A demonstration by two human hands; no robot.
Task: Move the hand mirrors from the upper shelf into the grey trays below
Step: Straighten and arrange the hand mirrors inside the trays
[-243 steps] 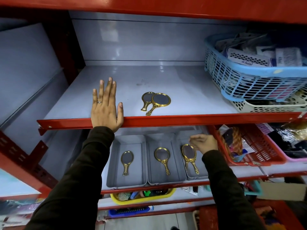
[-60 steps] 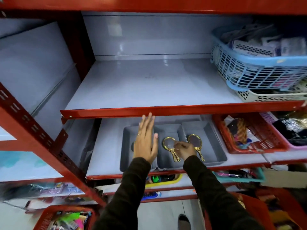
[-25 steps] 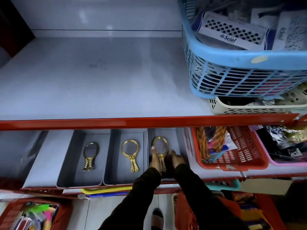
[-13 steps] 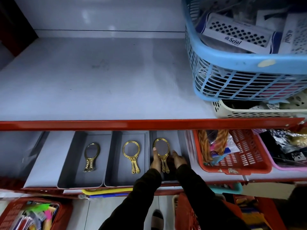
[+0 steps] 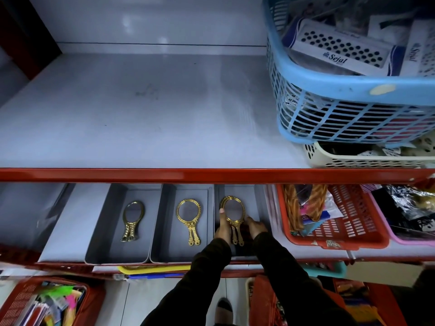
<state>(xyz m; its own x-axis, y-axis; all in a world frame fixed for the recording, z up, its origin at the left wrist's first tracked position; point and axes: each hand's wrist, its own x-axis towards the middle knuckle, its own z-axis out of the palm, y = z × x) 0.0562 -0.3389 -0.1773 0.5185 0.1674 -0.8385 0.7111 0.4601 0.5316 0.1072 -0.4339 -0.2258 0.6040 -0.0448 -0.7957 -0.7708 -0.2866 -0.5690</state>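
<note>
Three grey trays stand side by side on the lower shelf: the left tray (image 5: 110,241), the middle tray (image 5: 164,241) and the right tray (image 5: 257,201). Each holds a stacked pair of gold hand mirrors, shown by two handles: the left pair (image 5: 132,218), the middle pair (image 5: 189,218) and the right pair (image 5: 233,214). My left hand (image 5: 222,228) presses the left rim of the right pair. My right hand (image 5: 256,227) touches its neck from the right. The upper shelf (image 5: 141,114) carries no mirrors.
A blue basket (image 5: 341,95) of packets sits on a cream basket (image 5: 353,158) at the upper shelf's right end. A red basket (image 5: 348,222) and a pink one (image 5: 404,241) stand right of the trays. The red shelf lip (image 5: 164,175) runs above the trays.
The two mirrors on the upper shelf are gone from it, and each tray holds a pair instead of one. Over the last second both hands stay around the right pair.
</note>
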